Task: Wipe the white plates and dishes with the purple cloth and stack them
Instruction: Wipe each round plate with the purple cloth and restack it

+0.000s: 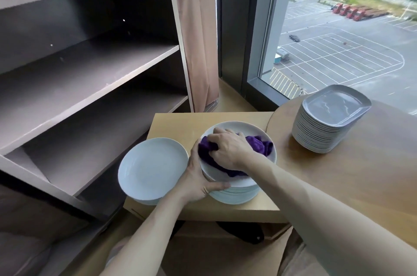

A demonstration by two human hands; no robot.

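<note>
A stack of white round plates (239, 194) stands on the small wooden table (178, 125). My right hand (232, 149) presses the bunched purple cloth (259, 143) into the top plate (243, 128). My left hand (198, 178) grips the near left rim of that top plate, thumb along its edge. To the left, a second white round plate (152, 168) lies on a short pile at the table's left edge. On the round table at the right rests a tall stack of white square dishes (327, 122).
A grey shelving unit (90, 68) with bare shelves fills the left. A beige curtain (198, 39) hangs beside it. The window (349, 27) is behind the tables. The round wooden table (372, 174) abuts the small one on the right.
</note>
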